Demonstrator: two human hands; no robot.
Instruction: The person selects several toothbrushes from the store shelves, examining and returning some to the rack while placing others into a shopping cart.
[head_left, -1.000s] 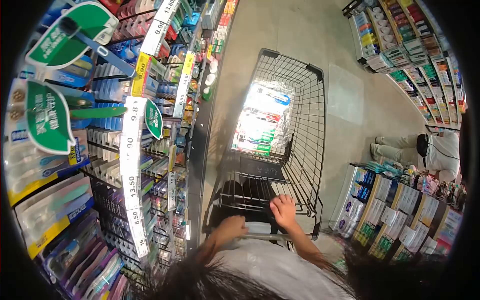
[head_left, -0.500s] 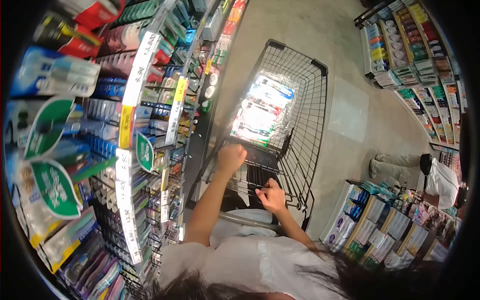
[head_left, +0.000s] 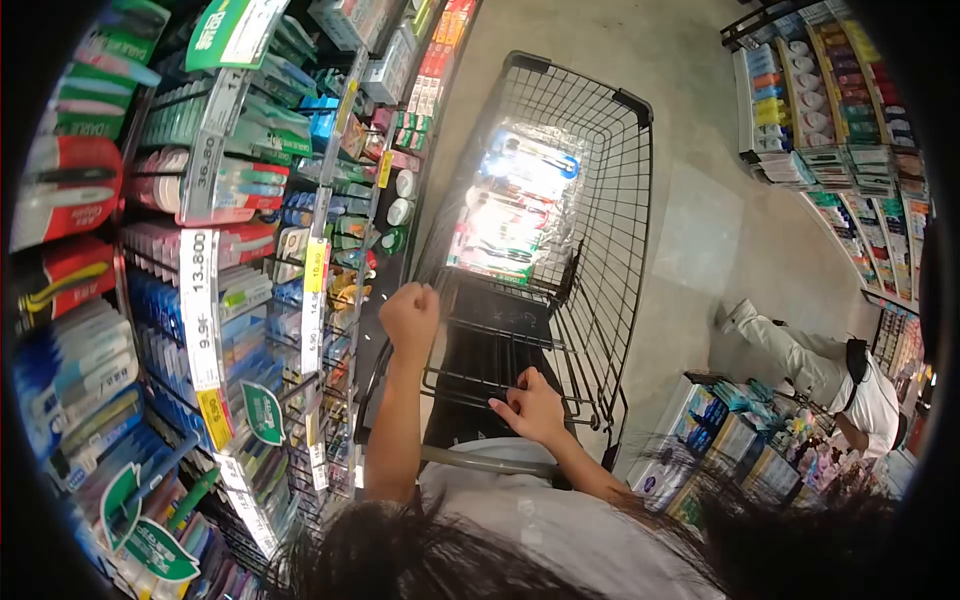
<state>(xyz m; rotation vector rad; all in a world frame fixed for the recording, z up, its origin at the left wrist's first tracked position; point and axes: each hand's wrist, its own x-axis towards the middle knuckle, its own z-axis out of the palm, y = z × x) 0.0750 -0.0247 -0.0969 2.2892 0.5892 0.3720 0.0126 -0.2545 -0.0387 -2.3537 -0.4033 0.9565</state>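
Note:
My left hand (head_left: pixel 410 318) is closed in a fist above the left side of the shopping cart (head_left: pixel 645 195), close to the shelf. Whatever is inside the fist, if anything, is hidden. Over the rear part of the cart, my right hand (head_left: pixel 532 405) has loosely curled fingers with the thumb apart, and no object shows in it. Below both hands runs the cart's handle bar (head_left: pixel 490 459), against my body. Inside the basket lie several packaged toothbrushes (head_left: pixel 530 160) on shiny clear plastic, partly washed out by glare.
On the left, a tall shelf holds hanging toothbrush packs (head_left: pixel 80 190) and price strips (head_left: pixel 200 310). To the right stand a low product display (head_left: pixel 740 455) and a person in light clothes (head_left: pixel 870 400). Further shelves (head_left: pixel 820 90) fill the upper right.
My left fist has moved left, away from the cart's middle toward the shelf. My right hand has shifted slightly left and down. The view of the shelf and cart has shifted.

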